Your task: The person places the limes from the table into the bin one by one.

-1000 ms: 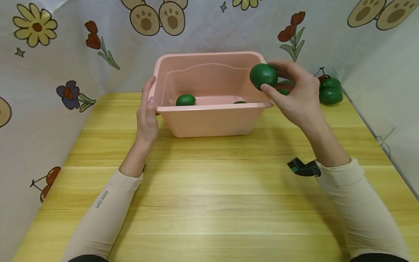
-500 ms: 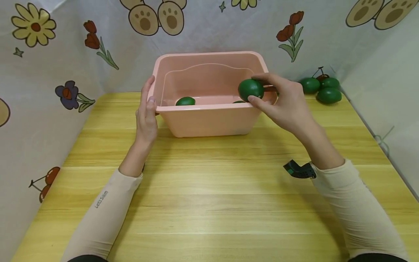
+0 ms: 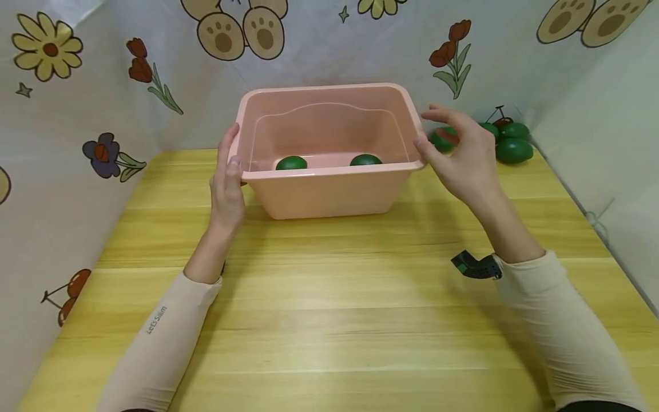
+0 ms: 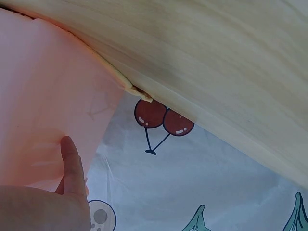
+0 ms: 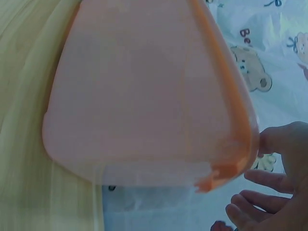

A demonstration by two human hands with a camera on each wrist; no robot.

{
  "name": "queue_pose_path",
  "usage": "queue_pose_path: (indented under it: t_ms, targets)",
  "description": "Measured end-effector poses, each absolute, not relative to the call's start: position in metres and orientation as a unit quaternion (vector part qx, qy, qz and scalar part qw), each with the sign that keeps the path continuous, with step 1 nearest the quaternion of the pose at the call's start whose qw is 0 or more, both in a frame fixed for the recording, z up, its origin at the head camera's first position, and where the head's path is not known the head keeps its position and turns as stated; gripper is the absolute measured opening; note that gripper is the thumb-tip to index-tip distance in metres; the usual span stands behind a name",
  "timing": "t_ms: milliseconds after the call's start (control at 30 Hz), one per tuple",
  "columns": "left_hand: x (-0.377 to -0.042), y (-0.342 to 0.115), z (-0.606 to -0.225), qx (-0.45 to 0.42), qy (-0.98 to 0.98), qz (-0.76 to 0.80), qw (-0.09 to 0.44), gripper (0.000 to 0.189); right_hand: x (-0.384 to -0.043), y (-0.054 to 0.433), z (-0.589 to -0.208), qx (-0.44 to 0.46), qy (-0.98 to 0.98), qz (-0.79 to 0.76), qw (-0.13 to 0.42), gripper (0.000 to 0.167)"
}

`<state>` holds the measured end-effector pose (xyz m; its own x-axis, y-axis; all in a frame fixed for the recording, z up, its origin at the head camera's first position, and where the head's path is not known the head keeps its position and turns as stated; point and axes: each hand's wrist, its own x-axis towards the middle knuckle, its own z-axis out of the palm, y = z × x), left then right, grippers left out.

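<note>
A pink plastic tub (image 3: 329, 193) stands on the table, and two glossy green oval fruits, like limes, show inside: one left fruit (image 3: 291, 163) and one right fruit (image 3: 366, 160). My left hand (image 3: 226, 191) rests against the tub's left side with straight fingers, thumb by the rim. In the left wrist view, a straight digit of the left hand (image 4: 72, 168) touches the outer wall. By the tub's right rim is my right hand (image 3: 463, 157), fingers spread and holding nothing. Its thumb is close to the rim; whether it touches is unclear.
Beyond the right hand several more green fruits (image 3: 515, 151) sit at the table's back right, partly hidden by that hand. Behind the wooden table (image 3: 329, 320) hangs a white printed cloth (image 3: 319, 34). A wall (image 3: 607, 114) stands on the right.
My right hand has lowered a green fruit into the tub's right side, let go of it and drawn back to the right rim. The left hand stays at the tub's left side.
</note>
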<state>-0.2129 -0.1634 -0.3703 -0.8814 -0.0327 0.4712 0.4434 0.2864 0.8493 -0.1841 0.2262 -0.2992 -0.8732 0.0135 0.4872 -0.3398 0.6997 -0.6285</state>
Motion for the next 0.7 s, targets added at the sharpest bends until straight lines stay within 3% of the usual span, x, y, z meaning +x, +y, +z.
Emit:
queue_pose_path:
  t_ms: [700]
  targets:
    - [-0.212, -0.162, -0.37, -0.137, -0.77, -0.588, 0.207, 0.063, -0.219, 0.332, -0.343, -0.054, -0.895, 0.4, 0.191, 0.048]
